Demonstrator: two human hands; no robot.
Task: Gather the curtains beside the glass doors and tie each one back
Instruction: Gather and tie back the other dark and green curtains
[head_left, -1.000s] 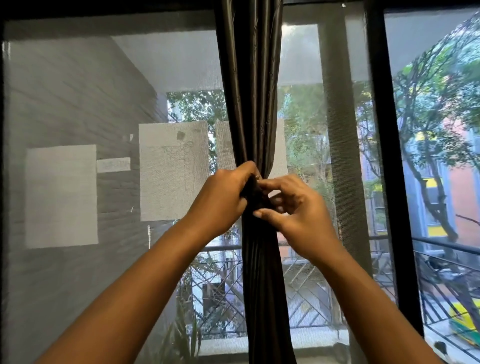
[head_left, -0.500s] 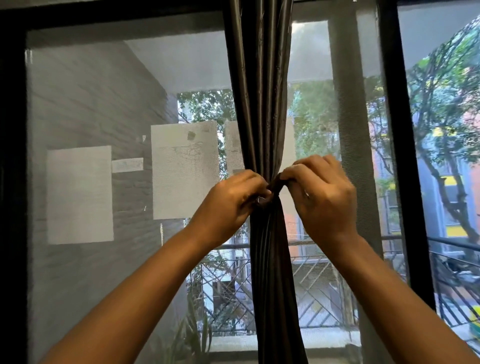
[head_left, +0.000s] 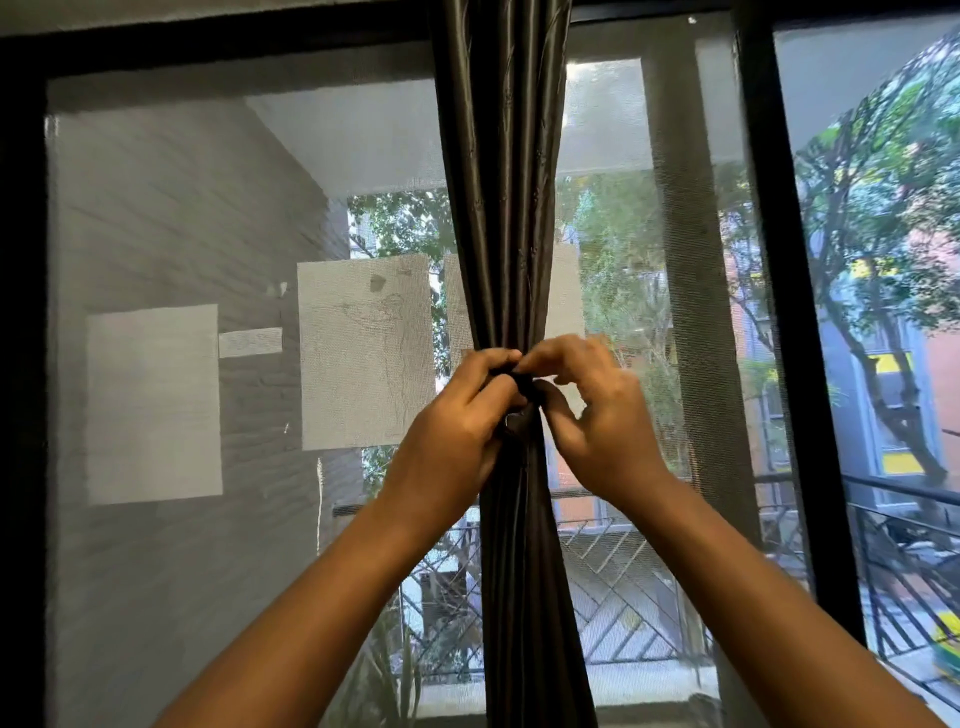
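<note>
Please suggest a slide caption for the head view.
Both hands, left hand and right hand, pinch a dark tie around the gathered curtain before the screened glass door.

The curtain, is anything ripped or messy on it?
No rips show. The curtain hangs straight, bunched at its middle where the left hand and right hand grip it. What they pinch there is hidden by fingers.

Both bare forearms are reaching up and forward, converging at the middle. The left hand (head_left: 457, 415) is curling its fingers (head_left: 491, 364) inward toward the right hand's fingertips. The right hand (head_left: 605, 415), slightly blurred, is arching its fingers (head_left: 558, 353) down, thumb just below them, pinching.
</note>
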